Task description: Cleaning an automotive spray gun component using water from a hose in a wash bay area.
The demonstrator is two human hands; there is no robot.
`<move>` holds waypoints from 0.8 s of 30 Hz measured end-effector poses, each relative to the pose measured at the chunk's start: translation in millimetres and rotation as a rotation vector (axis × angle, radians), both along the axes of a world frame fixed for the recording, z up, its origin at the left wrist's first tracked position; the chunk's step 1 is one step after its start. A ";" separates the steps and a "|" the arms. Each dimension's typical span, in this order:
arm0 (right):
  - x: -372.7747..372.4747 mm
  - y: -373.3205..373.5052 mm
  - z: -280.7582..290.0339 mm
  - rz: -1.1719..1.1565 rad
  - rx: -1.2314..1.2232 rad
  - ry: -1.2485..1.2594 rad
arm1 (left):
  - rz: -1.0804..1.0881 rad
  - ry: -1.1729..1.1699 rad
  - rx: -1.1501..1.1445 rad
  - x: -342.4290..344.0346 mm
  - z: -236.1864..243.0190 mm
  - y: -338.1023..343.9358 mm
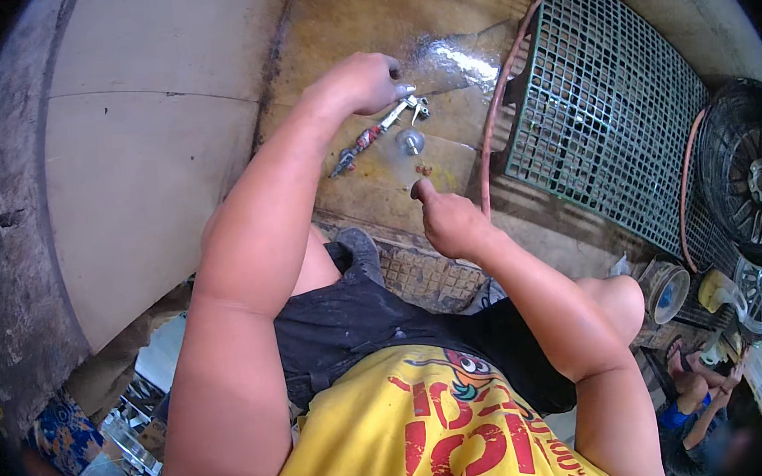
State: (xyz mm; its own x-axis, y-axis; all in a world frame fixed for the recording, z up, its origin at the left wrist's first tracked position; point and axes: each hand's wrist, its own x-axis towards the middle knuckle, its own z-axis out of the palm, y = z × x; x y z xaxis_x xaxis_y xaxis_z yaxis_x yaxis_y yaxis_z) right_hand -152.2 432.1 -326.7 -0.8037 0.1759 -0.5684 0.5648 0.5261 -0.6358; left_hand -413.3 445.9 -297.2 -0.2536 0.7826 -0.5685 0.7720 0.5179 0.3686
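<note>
My left hand (358, 83) is curled with its fingertips at the upper end of a slim metal tool with a red middle and a dark tip (370, 135). Whether the fingers grip that tool or something smaller is hidden. The tool lies slantwise on a wet brown board (362, 22), and beside it sits a small round greyish part (410, 142). Small orange-red bits (424, 170) lie just nearer to me. Closer in and to the right, my right hand (454, 222) is closed, its thumb sticking forward; anything in it is too small to make out.
A reddish hose (491, 129) runs along the board's right side, beside a green grate (605, 100). Black wheel rims (761, 177) and a bucket (667, 293) stand at the right. Pale panels (150, 186) cover the left. Other people are at the lower right (699, 400) and lower left.
</note>
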 end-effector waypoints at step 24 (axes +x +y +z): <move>-14.1 3.8 6.1 -0.048 -0.018 -0.019 | -0.002 0.010 0.001 2.9 3.7 1.4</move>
State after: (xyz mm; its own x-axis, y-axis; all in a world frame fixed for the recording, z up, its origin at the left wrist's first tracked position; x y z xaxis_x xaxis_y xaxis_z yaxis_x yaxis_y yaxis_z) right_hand -166.4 436.0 -320.6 -0.7836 0.2041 -0.5868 0.6013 0.4865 -0.6338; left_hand -410.5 447.3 -293.5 -0.2575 0.7837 -0.5653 0.7770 0.5157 0.3610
